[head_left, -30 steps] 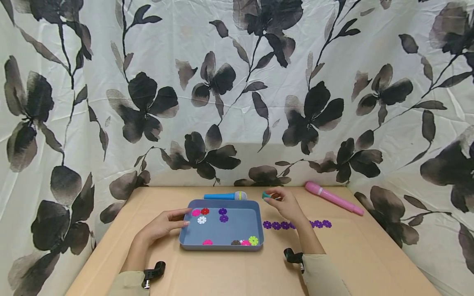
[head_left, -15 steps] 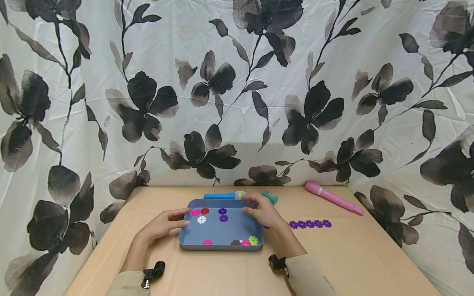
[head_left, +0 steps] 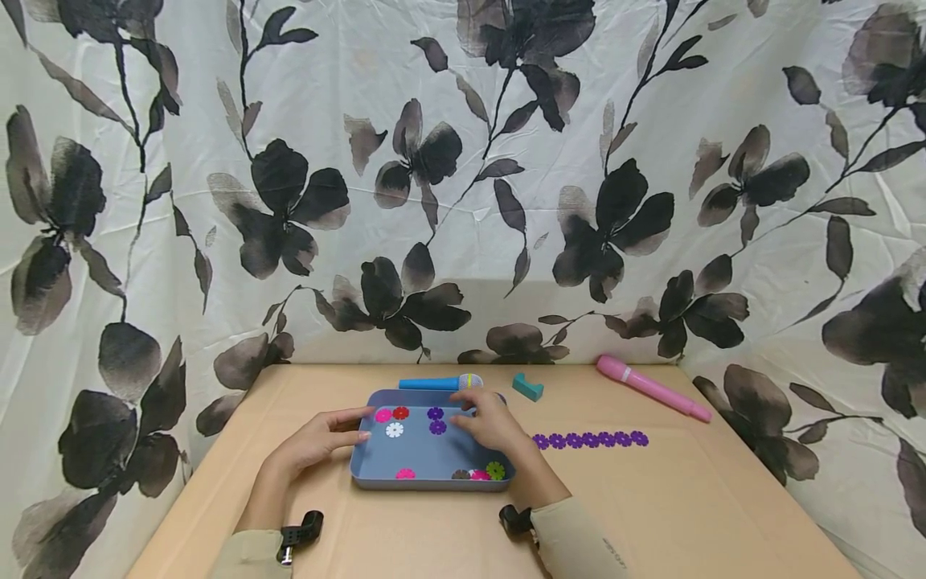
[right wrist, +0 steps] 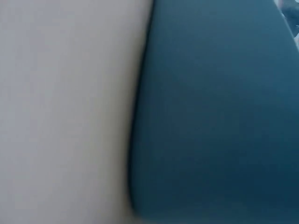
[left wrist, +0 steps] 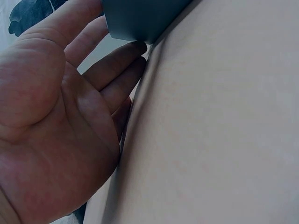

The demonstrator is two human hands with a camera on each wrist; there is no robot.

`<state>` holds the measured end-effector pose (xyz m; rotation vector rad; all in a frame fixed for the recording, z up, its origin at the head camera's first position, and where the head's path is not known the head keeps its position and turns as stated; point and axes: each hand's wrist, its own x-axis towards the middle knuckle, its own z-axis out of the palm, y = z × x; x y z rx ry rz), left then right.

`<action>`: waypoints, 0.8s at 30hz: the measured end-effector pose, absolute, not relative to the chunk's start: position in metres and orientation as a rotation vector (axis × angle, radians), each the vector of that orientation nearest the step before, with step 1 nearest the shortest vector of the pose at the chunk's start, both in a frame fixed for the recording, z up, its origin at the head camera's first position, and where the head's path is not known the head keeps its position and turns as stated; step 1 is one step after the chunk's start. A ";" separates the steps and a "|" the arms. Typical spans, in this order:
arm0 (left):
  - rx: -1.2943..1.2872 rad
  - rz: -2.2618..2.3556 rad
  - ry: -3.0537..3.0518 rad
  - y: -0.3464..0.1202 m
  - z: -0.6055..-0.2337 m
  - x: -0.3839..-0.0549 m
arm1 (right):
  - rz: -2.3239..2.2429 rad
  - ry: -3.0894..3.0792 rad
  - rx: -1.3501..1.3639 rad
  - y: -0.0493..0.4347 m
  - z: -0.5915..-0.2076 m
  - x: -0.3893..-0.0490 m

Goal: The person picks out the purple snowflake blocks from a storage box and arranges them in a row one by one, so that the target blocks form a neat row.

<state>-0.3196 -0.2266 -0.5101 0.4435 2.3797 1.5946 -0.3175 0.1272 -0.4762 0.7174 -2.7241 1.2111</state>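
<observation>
My left hand [head_left: 313,442] grips the left rim of a shallow blue-grey tray [head_left: 412,452], thumb and fingers at its edge. In the left wrist view, that hand [left wrist: 60,116] has its thumb and fingertips at the tray's corner [left wrist: 140,21]. Over the tray's right part hovers my right hand [head_left: 493,422], thumb and forefinger apart near two purple flower-shaped discs [head_left: 436,420], holding nothing visible. The right wrist view has the tray's blurred side [right wrist: 210,107] but no hand. Pink, red, white, brown and lime flower discs also lie in the tray.
A row of several purple flower discs [head_left: 591,440] lies right of the tray. Behind stand a blue toy microphone [head_left: 434,384] and a small teal bracket-shaped piece [head_left: 528,388]. A pink microphone [head_left: 653,388] lies at the back right, before the floral curtain [head_left: 499,241].
My right hand has let go of the teal piece, leaving it on the table, and moved left over the tray. The left hand and the tray have stayed put.
</observation>
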 end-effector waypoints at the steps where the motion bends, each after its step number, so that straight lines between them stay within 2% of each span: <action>1: 0.445 1.590 2.384 -0.227 -0.510 -0.320 | 1.211 -2.734 0.703 0.124 -0.477 -0.317; 10: 0.445 1.597 2.373 -0.227 -0.512 -0.321 | 1.207 -2.860 0.732 0.111 -0.483 -0.314; 19: 0.468 1.602 2.374 -0.227 -0.513 -0.321 | 1.044 -2.952 0.945 0.116 -0.495 -0.320; 24: 0.472 1.581 2.399 -0.226 -0.513 -0.321 | 1.040 -2.933 0.915 0.117 -0.497 -0.320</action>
